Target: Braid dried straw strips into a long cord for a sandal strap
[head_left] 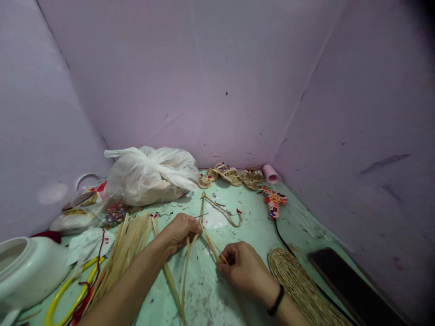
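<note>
A thin straw braid [202, 209] runs up from my hands to a knot on the green tabletop, where its finished end bends back down to the right to a red-tied tip. My left hand [185, 230] pinches the braid at its lower end, where loose straw strands fan out. Lower and to the right, my right hand [239, 265] is closed on some of those straw strands [211, 244], drawn out at a slant. Other strands hang from below my left hand toward the near edge. A dark band circles my right wrist.
A bundle of dry straw [131, 240] and yellow-handled scissors [56, 301] lie left, near a white pot [32, 267]. Behind are a tied plastic bag [152, 176], small woven sandals [231, 175] and a pink spool [271, 174]. Right are a patterned glue gun [273, 201], a woven sole [295, 280] and a phone [350, 280].
</note>
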Demonstrator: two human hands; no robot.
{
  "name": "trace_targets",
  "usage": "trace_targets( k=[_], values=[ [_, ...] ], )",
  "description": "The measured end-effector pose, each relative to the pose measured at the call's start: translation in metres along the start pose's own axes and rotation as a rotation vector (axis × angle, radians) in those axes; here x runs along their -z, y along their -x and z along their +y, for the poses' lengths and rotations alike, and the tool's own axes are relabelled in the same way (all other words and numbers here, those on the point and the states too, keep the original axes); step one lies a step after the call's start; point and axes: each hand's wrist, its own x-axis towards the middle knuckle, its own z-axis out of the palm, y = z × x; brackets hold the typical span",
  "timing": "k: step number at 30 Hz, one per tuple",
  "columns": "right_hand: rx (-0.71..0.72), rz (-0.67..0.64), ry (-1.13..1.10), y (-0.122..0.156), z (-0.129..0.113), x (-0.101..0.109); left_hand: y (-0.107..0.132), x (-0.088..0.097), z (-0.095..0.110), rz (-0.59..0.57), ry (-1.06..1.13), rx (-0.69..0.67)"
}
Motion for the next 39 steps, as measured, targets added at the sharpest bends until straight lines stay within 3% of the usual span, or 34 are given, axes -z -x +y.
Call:
trace_targets(
  k=[4, 8, 12, 16, 18, 26, 30, 34, 37, 39],
  values=[
    [0.022, 0.004, -0.160, -0.005, 0.004, 0.007, 0.000, 0.002, 0.000, 0.001, 0.012, -0.004],
    [0.023, 0.175, -0.593, -0.029, -0.011, 0.016, -0.001, 0.004, -0.001, -0.025, 0.045, -0.022],
    [-0.239, -0.065, -0.943, -0.054, -0.035, 0.007, -0.005, 0.007, -0.006, -0.048, 0.083, -0.048],
    [-0.261, -0.390, -1.106, -0.063, -0.040, -0.007, -0.011, 0.009, -0.011, -0.060, 0.112, -0.056],
    [-0.270, -0.435, -1.132, -0.065, -0.037, -0.009, -0.013, 0.009, -0.013, -0.060, 0.109, -0.050],
    [-0.227, -0.402, -1.084, -0.066, -0.035, -0.008, -0.008, 0.007, -0.006, -0.054, 0.063, -0.017],
    [-0.132, -0.291, -0.965, -0.065, -0.035, -0.013, -0.002, 0.004, 0.002, -0.020, 0.003, 0.001],
    [-0.097, -0.136, -0.915, -0.063, -0.036, -0.015, 0.002, 0.006, 0.007, 0.012, -0.099, -0.102],
    [-0.079, -0.206, -0.948, -0.062, -0.037, -0.012, 0.002, 0.009, 0.008, -0.014, -0.176, -0.144],
    [-0.163, -0.289, -1.013, -0.062, -0.037, -0.008, 0.001, 0.012, 0.007, -0.044, -0.151, -0.115]
  ],
)
